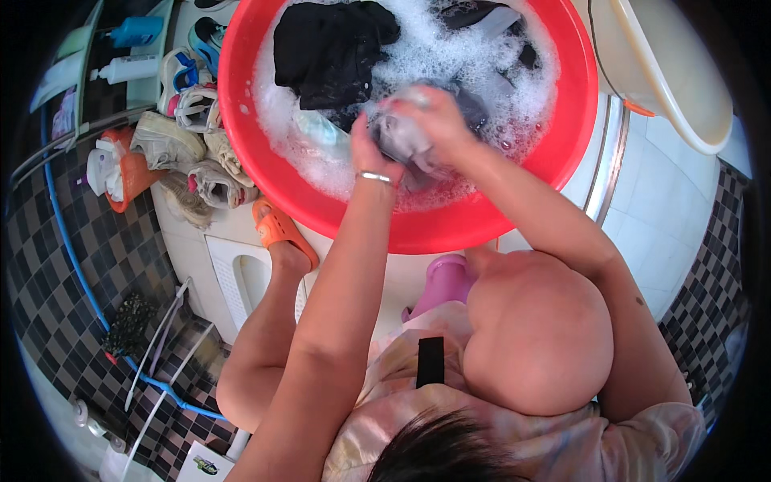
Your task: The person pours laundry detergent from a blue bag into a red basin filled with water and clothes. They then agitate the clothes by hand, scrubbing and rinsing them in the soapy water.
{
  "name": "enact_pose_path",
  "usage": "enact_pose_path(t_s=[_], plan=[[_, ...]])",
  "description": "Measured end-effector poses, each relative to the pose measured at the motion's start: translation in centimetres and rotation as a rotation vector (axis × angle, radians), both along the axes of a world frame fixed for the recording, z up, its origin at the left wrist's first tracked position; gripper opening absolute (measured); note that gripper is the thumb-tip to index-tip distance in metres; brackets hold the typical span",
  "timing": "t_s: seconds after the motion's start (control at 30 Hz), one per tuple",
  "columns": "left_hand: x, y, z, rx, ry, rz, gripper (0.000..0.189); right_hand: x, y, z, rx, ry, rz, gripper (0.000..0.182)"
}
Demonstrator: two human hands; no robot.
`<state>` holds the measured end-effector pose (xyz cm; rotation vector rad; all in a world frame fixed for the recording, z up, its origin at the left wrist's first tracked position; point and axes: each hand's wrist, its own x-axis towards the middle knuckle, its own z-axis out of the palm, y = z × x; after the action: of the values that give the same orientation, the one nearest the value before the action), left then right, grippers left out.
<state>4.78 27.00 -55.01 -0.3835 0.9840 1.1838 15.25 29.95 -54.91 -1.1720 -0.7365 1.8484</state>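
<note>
A bunched grey cloth (405, 137) is gripped between my two hands above the suds of a large red plastic basin (433, 238). My left hand (368, 150), with a silver bangle at the wrist, clasps it from the left. On its other side my right hand (437, 117) presses on it, slightly blurred and wet with foam. A black garment (331, 54) lies partly out of the foamy water at the far left. Dark and grey clothing (482, 18) shows among the bubbles at the far right. A pale, bluish-green item (325, 129) lies half under foam beside my left hand.
Several shoes (168, 141) crowd the tiled floor left of the basin, near an orange basket (123, 175). Shelves with bottles (129, 69) stand behind them. A squat toilet pan (244, 277) is near my orange-sandalled foot. A cream tub (668, 72) stands at right.
</note>
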Motion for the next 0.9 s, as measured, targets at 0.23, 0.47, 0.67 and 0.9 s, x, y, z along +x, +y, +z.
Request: enact_pose_path(t_s=[0.23, 0.47, 0.67, 0.9], plan=[[2.4, -0.8, -1.7, 0.193, 0.5, -0.203, 0.045, -1.3, 1.2, 2.8, 0.972, -0.982, 0.248, 0.018], [1.5, 0.4, -0.4, 0.173, 0.125, -0.19, 0.033, 0.6, 2.4, 1.6, 0.842, -1.175, 0.329, 0.023], [0.8, 0.0, 0.5, 0.046, 0.191, -0.378, 0.041, 0.3, 1.4, 0.6, 0.934, -1.047, 0.337, 0.029], [0.1, 1.0, -0.9, 0.073, -0.039, -0.285, 0.067, 6.5, 3.5, -5.8, -0.114, -0.292, 0.01, 0.036]])
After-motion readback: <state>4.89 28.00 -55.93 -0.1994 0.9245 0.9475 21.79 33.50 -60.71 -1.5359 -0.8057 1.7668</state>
